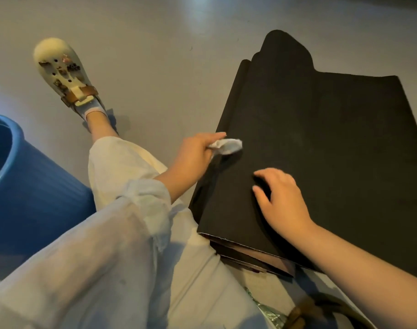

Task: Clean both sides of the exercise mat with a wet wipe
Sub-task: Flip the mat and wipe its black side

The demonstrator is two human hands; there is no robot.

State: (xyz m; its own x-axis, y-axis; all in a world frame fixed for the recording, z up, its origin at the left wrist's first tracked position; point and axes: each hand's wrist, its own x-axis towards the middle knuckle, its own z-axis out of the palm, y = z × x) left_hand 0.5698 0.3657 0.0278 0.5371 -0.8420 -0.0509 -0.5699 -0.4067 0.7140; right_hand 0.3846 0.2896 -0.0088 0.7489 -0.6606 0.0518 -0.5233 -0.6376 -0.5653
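A black exercise mat [321,143], folded into several layers, lies on the grey floor at the right of the view. Its stacked edges show at the near end. My left hand [198,150] grips a crumpled white wet wipe [227,146], and the wipe touches the mat near its left edge. My right hand [281,198] rests on the mat's top surface a little nearer to me, fingers bent with the tips pressing down on it.
My leg in pale trousers stretches out left of the mat, ending in a cream clog [60,70]. A blue ribbed bin [24,181] stands at the far left. A crinkled wrapper [267,309] and a brown strap [295,314] lie at the bottom right.
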